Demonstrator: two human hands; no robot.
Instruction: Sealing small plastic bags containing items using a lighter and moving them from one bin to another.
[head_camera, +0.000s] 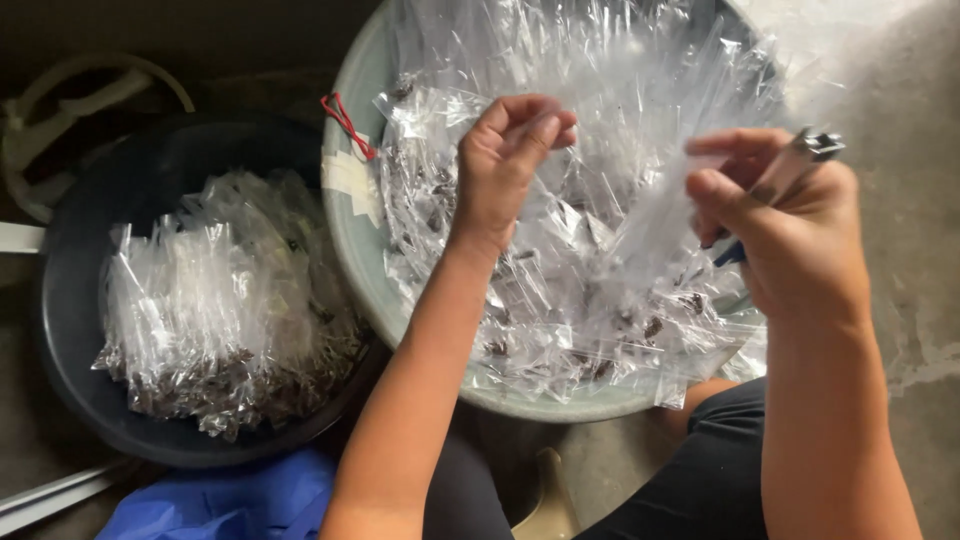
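Note:
My left hand (508, 160) pinches the top of a thin clear plastic bag (640, 215) above a pale green basin (350, 230). My right hand (785, 225) holds the other edge of that same bag and also grips a small metal tool with a blue handle (800, 160). The basin is full of several small clear packets (560, 290) with dark bits inside. A red string (346, 124) hangs on the basin's left rim.
A black tub (80, 330) at the left holds a neat heap of filled clear packets (220, 310). Blue cloth (220, 500) lies at the bottom left. My dark-trousered legs (700, 480) are below the basin, on a grey concrete floor (910, 120).

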